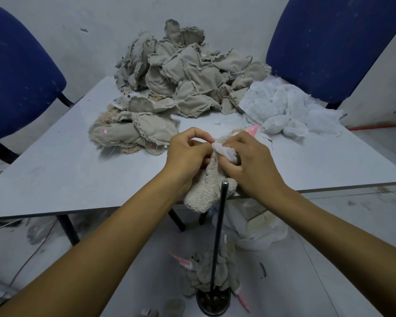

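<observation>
A fuzzy beige plush toy skin (206, 193) hangs over the table's front edge between my hands. My left hand (188, 154) grips its upper left side with curled fingers. My right hand (249, 163) pinches a wad of white stuffing (225, 152) at the skin's opening. A pink ear piece (253, 130) shows just behind my right hand. A black upright rod (218, 236) on a round base (213, 302) stands on the floor below, with a finished plush piece (212, 273) around it.
A heap of inside-out beige fabric skins (181, 72) fills the back of the grey table (66, 165). White stuffing (290, 110) lies at the back right. Blue chairs stand at left (16, 76) and right (329, 42). A plastic bag (258, 232) sits under the table.
</observation>
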`<state>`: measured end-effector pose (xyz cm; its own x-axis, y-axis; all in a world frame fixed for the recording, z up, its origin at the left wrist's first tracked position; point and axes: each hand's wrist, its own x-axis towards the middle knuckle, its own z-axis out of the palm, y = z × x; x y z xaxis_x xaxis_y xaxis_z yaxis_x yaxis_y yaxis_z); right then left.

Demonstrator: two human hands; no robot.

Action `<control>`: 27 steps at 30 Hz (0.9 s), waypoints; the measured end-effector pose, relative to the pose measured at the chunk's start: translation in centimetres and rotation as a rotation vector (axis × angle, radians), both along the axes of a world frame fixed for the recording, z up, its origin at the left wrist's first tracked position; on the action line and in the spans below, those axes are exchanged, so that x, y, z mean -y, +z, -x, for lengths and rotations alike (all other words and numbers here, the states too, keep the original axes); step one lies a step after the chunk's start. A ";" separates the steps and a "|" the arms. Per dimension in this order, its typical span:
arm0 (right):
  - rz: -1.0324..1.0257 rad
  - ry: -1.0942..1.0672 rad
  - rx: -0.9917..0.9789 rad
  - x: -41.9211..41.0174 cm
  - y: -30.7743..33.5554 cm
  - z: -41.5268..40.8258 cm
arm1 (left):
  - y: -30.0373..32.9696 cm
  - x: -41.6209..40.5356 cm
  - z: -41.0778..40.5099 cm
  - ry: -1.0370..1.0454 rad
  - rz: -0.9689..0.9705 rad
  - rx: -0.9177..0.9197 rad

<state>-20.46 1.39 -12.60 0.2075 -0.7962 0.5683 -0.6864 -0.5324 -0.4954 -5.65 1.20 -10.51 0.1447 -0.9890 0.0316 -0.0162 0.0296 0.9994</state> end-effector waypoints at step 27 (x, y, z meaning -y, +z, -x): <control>0.005 -0.120 -0.015 -0.2 -0.2 0.1 | -1.4 -0.2 0.6 -0.005 0.217 0.013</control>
<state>-20.59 1.55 -12.80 0.1198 -0.8130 0.5697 -0.7527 -0.4486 -0.4818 -6.22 1.38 -11.87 0.1377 -0.9595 0.2456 -0.0284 0.2440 0.9694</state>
